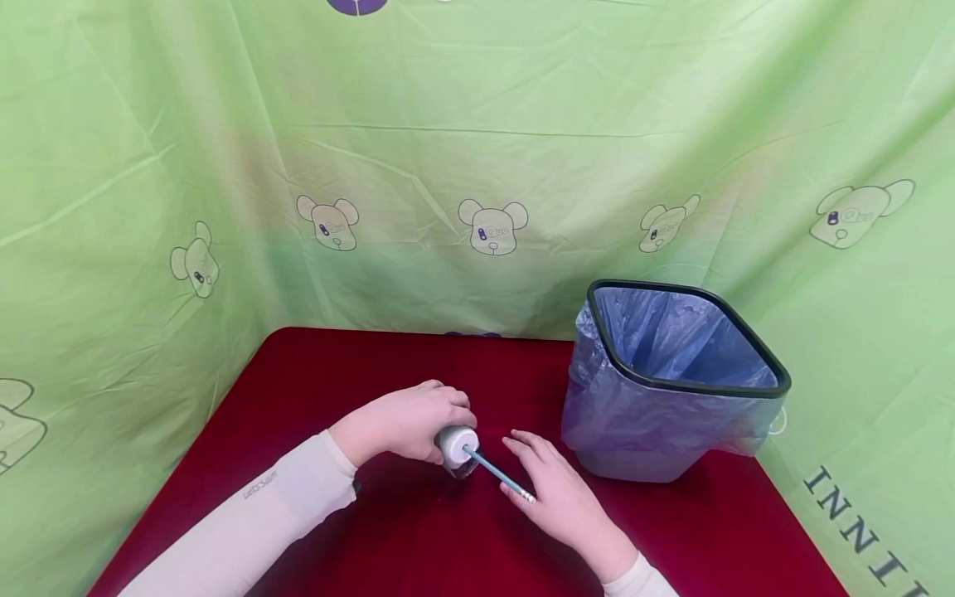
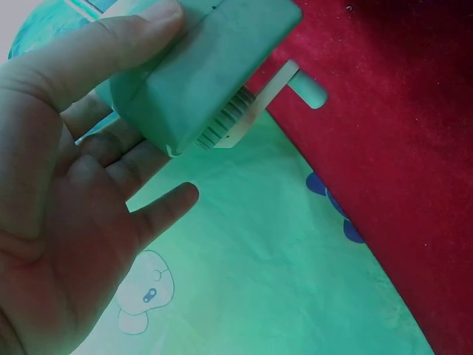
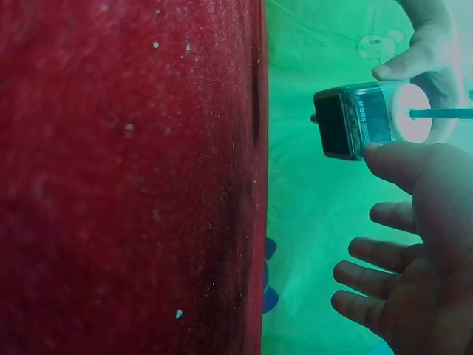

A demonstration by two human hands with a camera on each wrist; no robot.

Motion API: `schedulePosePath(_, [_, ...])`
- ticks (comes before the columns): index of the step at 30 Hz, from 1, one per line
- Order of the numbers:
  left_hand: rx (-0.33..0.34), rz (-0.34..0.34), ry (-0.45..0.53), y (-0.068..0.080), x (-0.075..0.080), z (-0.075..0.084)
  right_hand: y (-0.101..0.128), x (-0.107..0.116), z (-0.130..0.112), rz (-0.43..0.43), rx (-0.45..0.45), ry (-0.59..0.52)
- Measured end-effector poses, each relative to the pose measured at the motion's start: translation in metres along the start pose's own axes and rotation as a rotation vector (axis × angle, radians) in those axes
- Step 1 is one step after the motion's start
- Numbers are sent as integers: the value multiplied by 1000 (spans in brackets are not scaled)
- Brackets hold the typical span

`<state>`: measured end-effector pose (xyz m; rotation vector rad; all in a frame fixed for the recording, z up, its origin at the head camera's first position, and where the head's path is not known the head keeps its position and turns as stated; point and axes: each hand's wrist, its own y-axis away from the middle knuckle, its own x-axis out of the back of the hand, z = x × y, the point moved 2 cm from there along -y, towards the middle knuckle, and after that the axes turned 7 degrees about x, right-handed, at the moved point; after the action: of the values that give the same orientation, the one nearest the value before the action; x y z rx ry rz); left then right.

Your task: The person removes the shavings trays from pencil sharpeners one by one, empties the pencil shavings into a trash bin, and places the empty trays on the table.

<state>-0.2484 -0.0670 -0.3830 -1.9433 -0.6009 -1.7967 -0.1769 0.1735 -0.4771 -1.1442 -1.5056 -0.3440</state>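
My left hand (image 1: 410,419) grips a small pencil sharpener (image 1: 457,446) with a white round front, just above the red table (image 1: 403,539). A blue pencil (image 1: 496,473) sticks out of that front toward my right hand (image 1: 559,493). The right hand lies flat with straight fingers, and the pencil's free end rests over them. In the left wrist view the left hand's (image 2: 66,185) thumb lies along the sharpener (image 2: 207,74), whose crank (image 2: 295,85) points at the table. From the right wrist, the sharpener (image 3: 362,122) and pencil (image 3: 443,113) show above my open right hand (image 3: 414,259).
A black-rimmed waste bin (image 1: 776,377) lined with a blue bag stands at the table's right rear, close to my right hand. Green cloth printed with bear faces (image 1: 492,225) hangs behind and on both sides of the table.
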Motion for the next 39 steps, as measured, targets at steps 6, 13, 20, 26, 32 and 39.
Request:
schedulePosePath(6, [16, 8, 29, 2, 1, 0, 1, 1, 0, 12, -9, -54])
schedulePosePath(13, [42, 1, 48, 3, -2, 1, 1, -1, 0, 16, -22, -114])
schedulePosePath(20, [48, 8, 41, 4, -2, 3, 1, 0, -5, 36, -43, -189])
schedulePosePath(26, [55, 13, 52, 4, 3, 4, -1, 0, -8, 31, -58, -213])
schedulePosePath(32, [53, 20, 69, 4, 6, 5, -3, -2, -10, 31, -45, -235])
schedulePosePath(39, [58, 23, 87, 4, 5, 6, -4, -3, -13, 39, -41, -238])
